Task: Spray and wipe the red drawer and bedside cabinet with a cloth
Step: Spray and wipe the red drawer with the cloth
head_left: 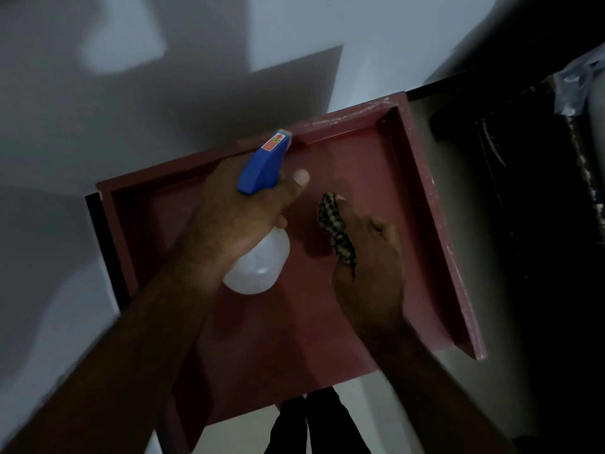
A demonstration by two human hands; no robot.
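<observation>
Head view: left hand (235,217) is wrapped round the spray bottle (262,267) neck, thumb up beside the blue trigger head. The nozzle aims toward 1 o'clock at the far rim, and the bottle's long axis runs roughly 6 to 12. Right hand (373,276) is at 3 o'clock of it, fingers curled round a bunched checked cloth (337,227); cannot tell if the cloth touches the floor. Red drawer (366,158) lies open under both hands, its far right corner at 1 o'clock of the cloth. The right hand is nearer that corner, so the wipe likely heads there. Bedside cabinet not clearly seen.
</observation>
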